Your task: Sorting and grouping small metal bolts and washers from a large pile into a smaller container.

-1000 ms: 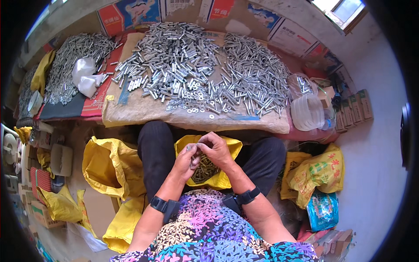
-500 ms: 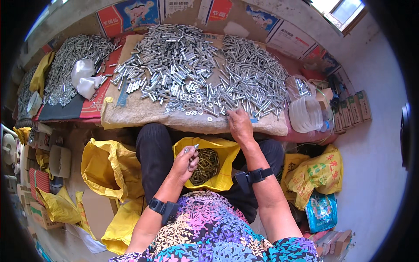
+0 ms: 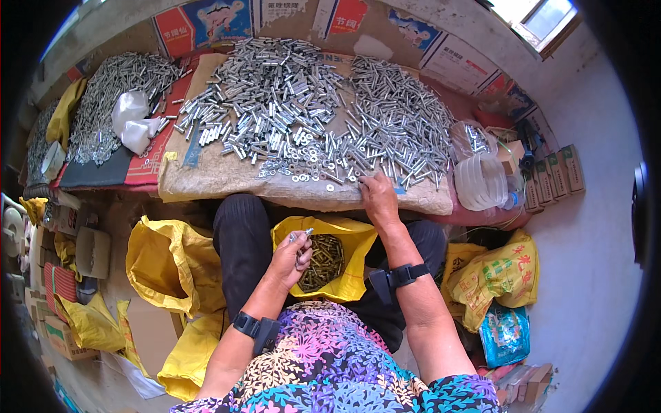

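Note:
My left hand [image 3: 292, 260] is closed around a silver metal bolt [image 3: 308, 233]; its tip sticks out above the thumb. This hand hovers over the left rim of a yellow woven bag [image 3: 354, 256] between my knees, in which brass-coloured metal pieces [image 3: 323, 265] lie. At the table's front edge, my right hand [image 3: 379, 195] has its fingertips pinched together against the near side of a heap of thin silver bolts [image 3: 399, 113]. Whatever is between those fingers is too small to make out. Left of it lie loose washers [image 3: 303, 164] below a heap of silver metal sleeves [image 3: 272, 89].
More metal parts [image 3: 113, 103] and white plastic bags [image 3: 135, 127] lie at the table's far left. Clear plastic tubs [image 3: 480, 180] and small boxes [image 3: 559, 175] stand at the right. An open yellow sack [image 3: 169, 265] stands left of my knee, a filled yellow bag [image 3: 499, 275] right.
Both hands keep nearly the same place and grip. The whole view shifts very slightly.

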Motion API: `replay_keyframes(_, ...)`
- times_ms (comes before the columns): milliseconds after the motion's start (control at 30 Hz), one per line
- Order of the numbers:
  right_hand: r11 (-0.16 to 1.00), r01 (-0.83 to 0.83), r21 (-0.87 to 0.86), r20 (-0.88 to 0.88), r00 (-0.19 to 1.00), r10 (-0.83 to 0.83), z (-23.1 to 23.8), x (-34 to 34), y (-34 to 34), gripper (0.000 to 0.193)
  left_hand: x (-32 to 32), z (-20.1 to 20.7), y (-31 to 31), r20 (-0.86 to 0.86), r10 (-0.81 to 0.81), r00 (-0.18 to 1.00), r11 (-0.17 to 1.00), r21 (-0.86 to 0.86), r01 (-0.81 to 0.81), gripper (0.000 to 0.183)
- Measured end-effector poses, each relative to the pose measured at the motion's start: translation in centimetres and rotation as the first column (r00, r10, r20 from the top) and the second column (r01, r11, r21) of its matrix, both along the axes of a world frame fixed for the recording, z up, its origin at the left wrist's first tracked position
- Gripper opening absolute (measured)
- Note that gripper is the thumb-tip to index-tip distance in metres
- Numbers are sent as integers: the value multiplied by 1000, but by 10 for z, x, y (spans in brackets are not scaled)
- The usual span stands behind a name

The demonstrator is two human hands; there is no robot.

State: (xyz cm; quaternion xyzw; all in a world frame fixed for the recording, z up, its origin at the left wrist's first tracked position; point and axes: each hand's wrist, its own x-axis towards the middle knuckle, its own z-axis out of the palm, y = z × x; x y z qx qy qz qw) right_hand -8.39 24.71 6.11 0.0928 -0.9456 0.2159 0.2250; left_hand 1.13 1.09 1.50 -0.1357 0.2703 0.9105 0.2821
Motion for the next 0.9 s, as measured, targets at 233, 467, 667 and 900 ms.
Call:
replay_keyframes(233,998,15,-54,69,998,-11,13,2,-8,11,1,0,-1,22,29,999,999,27,-30,5)
replay_keyframes(467,857,-244,-454,179,917,356,5,31,-52,16,0,0,-1,48,60,997,997,47,-63,5)
replay_keyframes(667,735,-313,-601,239,808,539,3,63,-83,17,1,0,-2,74,31,997,999,21,-32,8)
replay_keyframes(900,770,-368,-522,189,830,525,2,70,-80,18,4,3,0,42,2,999,1000,-1,-2,11)
